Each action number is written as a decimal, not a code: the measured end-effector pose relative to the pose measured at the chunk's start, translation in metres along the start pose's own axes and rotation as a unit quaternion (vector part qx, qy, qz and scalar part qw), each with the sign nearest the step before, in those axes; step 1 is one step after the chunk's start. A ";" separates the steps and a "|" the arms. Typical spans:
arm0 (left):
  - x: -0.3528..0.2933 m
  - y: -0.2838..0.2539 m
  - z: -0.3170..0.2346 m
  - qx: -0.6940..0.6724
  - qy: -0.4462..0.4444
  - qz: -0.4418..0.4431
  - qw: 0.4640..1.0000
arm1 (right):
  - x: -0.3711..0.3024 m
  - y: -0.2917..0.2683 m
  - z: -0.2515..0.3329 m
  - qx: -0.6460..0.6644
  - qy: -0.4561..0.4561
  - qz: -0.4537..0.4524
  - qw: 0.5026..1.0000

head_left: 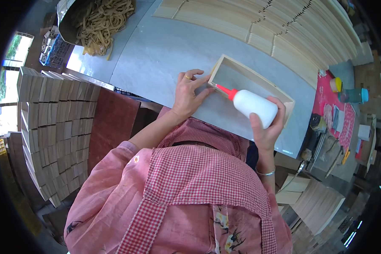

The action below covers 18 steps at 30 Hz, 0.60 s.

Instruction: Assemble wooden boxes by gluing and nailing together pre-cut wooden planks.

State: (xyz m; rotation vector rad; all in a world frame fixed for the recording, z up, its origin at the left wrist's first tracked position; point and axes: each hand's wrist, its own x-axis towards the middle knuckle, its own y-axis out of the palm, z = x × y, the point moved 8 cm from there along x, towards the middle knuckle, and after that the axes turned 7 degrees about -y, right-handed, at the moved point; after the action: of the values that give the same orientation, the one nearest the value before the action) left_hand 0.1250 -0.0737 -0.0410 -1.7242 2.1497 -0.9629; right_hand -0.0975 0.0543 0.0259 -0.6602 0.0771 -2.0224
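Wooden frame (258, 79), partly hidden behind white bottle (256, 108) in right grip (267, 134), hold of left grip (188, 95) unclear

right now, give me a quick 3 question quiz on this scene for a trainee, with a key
1. Which hand holds the white bottle near the wooden frame?
2. True or false: the bottle stands upright on the table.
3. Pick one. The left hand is nearest to:
a) the wooden frame
b) the pile of yellowish bands
c) the blue basket

Key:
1. The right hand.
2. False; it is held tilted, with its red nozzle toward the frame's left end.
3. a
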 end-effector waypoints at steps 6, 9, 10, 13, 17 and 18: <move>-0.001 -0.001 0.000 0.007 0.017 -0.023 1.000 | 0.005 0.022 0.004 0.021 -0.005 0.030 0.999; -0.001 -0.001 -0.001 0.011 0.022 -0.027 0.999 | 0.010 0.025 0.005 -0.003 -0.030 0.041 0.999; -0.001 -0.002 -0.001 0.010 0.021 -0.027 0.999 | 0.011 0.025 0.005 -0.009 -0.038 0.041 0.998; -0.001 -0.003 -0.002 0.008 0.018 -0.028 0.999 | 0.016 0.026 0.005 -0.026 -0.063 0.041 0.997; -0.001 -0.001 -0.001 0.008 0.013 -0.021 1.000 | 0.026 0.026 0.005 -0.048 -0.070 0.028 0.996; -0.001 0.000 -0.001 0.008 0.011 -0.018 1.000 | 0.029 0.026 0.005 -0.055 -0.072 0.024 0.996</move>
State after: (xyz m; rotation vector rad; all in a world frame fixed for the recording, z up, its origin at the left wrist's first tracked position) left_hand 0.1251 -0.0725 -0.0404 -1.7589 2.1258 -1.0086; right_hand -0.0854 0.0176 0.0338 -0.8642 0.1190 -1.9297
